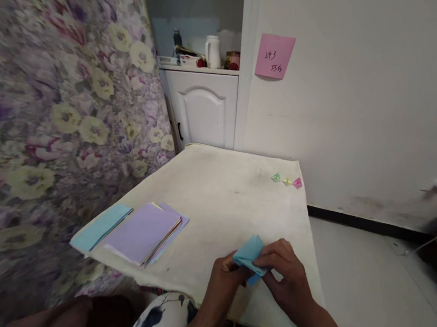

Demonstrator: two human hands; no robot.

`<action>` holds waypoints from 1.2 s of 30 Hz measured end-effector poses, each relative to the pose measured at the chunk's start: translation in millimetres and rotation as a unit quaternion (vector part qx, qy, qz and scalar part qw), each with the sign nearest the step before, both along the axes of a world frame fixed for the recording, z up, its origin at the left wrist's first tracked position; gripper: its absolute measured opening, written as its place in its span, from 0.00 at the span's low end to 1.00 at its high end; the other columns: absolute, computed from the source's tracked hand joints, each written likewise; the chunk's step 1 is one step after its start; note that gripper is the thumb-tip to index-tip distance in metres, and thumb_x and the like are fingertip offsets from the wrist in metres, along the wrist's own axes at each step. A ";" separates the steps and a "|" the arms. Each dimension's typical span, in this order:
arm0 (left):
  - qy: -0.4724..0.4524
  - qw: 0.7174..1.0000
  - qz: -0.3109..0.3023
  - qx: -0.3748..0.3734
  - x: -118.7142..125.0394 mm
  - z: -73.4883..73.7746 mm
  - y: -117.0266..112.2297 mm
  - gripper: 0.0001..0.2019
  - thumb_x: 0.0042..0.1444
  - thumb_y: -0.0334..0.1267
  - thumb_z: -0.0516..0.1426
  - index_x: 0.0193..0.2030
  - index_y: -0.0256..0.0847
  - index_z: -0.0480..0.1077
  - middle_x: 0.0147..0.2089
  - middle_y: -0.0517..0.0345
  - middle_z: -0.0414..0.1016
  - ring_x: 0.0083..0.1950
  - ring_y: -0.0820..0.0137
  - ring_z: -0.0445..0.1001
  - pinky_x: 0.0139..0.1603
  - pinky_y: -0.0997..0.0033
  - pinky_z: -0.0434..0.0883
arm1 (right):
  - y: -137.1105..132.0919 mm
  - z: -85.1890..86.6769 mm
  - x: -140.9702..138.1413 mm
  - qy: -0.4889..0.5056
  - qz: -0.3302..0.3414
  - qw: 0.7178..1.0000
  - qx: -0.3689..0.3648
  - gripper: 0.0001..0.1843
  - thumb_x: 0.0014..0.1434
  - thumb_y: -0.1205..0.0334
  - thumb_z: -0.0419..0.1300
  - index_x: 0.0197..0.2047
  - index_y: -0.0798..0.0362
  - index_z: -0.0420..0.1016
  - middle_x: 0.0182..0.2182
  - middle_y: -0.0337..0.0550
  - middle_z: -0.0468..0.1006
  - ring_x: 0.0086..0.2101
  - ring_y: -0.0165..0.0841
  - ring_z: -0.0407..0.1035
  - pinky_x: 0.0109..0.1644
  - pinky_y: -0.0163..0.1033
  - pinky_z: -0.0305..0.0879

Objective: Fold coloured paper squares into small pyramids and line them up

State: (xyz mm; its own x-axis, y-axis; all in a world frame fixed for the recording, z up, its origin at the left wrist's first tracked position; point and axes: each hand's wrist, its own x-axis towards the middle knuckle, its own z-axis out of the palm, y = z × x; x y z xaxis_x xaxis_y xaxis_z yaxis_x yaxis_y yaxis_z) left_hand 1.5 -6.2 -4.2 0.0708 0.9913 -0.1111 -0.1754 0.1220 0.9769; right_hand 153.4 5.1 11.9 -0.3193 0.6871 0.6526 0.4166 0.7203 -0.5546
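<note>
Both of my hands hold a folded light-blue paper (249,253) just above the near right part of the white table (222,196). My left hand (225,280) pinches its lower left edge, fingers closed. My right hand (283,277) grips it from the right, fingers curled over the paper. A stack of coloured paper sheets (145,233), purple on top, lies at the table's near left, with a light-blue sheet (101,226) beside it at the edge. Three small folded paper pieces, green (276,177), yellow (287,182) and pink (298,183), sit at the far right corner.
A floral-patterned mattress (49,111) leans along the left side. A white cabinet (204,106) with a jug and jars on top stands behind the table. A pink note (274,56) is stuck on the white wall. Grey floor lies to the right.
</note>
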 end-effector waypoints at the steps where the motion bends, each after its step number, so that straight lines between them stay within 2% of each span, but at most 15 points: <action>1: -0.001 1.000 -0.003 0.001 -0.2 1.1 -0.2 0.06 0.42 0.36 0.60 0.20 0.36 0.71 0.18 0.62 0.64 0.23 0.74 0.61 0.23 0.76 0.60 | 0.4 0.0 0.5 -0.001 -0.001 1.000 0.005 0.09 0.54 0.71 0.55 0.34 0.48 0.73 0.30 0.41 0.73 0.32 0.35 0.65 0.37 0.43 0.59; 10: -0.048 0.998 -0.031 -0.023 -2.2 -0.3 -1.0 0.07 0.43 0.37 0.60 0.21 0.35 0.73 0.18 0.61 0.64 0.23 0.74 0.62 0.25 0.75 0.61 | 1.3 -5.6 5.1 -0.047 0.012 0.998 0.027 0.12 0.54 0.73 0.53 0.37 0.49 0.72 0.32 0.43 0.73 0.33 0.35 0.65 0.36 0.43 0.59; 18: -0.160 0.982 -0.071 -0.070 -5.1 1.4 -2.8 0.09 0.49 0.36 0.55 0.25 0.32 0.71 0.22 0.57 0.67 0.25 0.73 0.64 0.27 0.73 0.63 | 2.1 -9.9 6.5 -0.087 0.036 0.995 0.032 0.14 0.53 0.75 0.50 0.38 0.50 0.70 0.34 0.43 0.73 0.33 0.35 0.63 0.38 0.44 0.60; 24: -0.215 0.965 -0.102 -0.109 -10.7 1.2 0.6 0.08 0.45 0.33 0.53 0.24 0.31 0.71 0.23 0.54 0.69 0.25 0.70 0.67 0.27 0.71 0.65 | 0.6 -5.8 7.3 -0.115 0.066 0.990 0.050 0.12 0.54 0.75 0.49 0.35 0.50 0.69 0.36 0.44 0.74 0.35 0.35 0.63 0.41 0.45 0.60; 36: -0.238 0.949 -0.067 -0.197 -15.7 -1.2 5.5 0.09 0.42 0.34 0.51 0.20 0.33 0.69 0.17 0.56 0.68 0.20 0.72 0.65 0.24 0.71 0.63 | -4.5 -5.2 0.7 -0.150 0.073 0.984 0.058 0.11 0.58 0.74 0.50 0.38 0.52 0.70 0.38 0.45 0.74 0.37 0.35 0.63 0.42 0.44 0.59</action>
